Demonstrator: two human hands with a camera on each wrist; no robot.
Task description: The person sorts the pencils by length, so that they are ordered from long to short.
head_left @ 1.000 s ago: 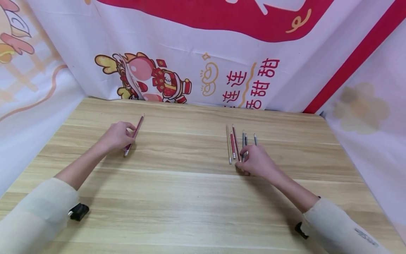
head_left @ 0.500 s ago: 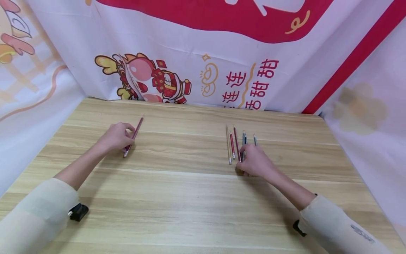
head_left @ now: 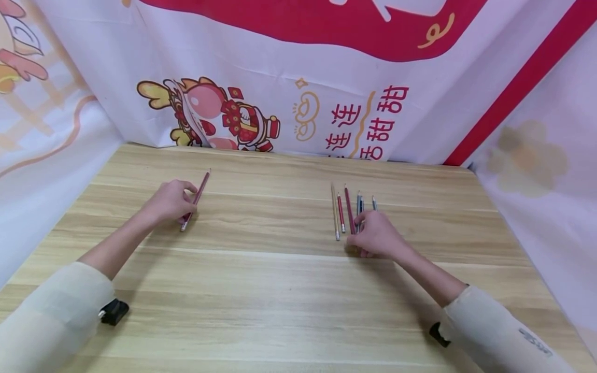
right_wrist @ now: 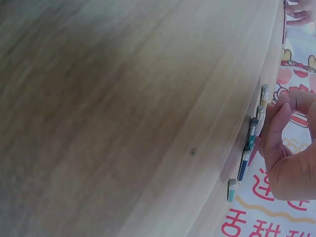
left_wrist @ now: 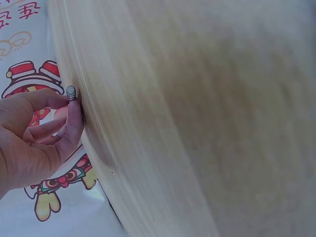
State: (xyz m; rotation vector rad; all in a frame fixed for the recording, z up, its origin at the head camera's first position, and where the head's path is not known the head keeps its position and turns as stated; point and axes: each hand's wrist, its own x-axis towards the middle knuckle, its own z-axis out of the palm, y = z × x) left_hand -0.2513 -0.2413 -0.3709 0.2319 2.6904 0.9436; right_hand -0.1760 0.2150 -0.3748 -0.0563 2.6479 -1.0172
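Note:
On the left of the table, my left hand [head_left: 172, 202] pinches a dark red pencil [head_left: 202, 186] between thumb and fingers, its tip pointing away from me. The pencil's metal-capped end [left_wrist: 71, 92] shows at the fingertips in the left wrist view. My right hand [head_left: 377, 235] holds another dark red pencil [head_left: 348, 204] near its lower end, which the fingers hide. To its left lie a plain wood pencil [head_left: 335, 212] and a short red pencil [head_left: 341, 212]. Blue-grey pencils [head_left: 358, 203] stick out beyond the right hand, one of them [head_left: 374, 203] apart on the right.
The wood-grain table [head_left: 280, 300] ends at the back against a printed white and red cloth [head_left: 261, 57]. More cloth hangs along both sides. Pencil ends, such as a teal one [right_wrist: 231, 191], lie beside the right hand in the right wrist view.
The dark red pencil at my right hand has shifted slightly right, away from the short red one, and its lower end is now more covered by the fingers. My left hand stays still.

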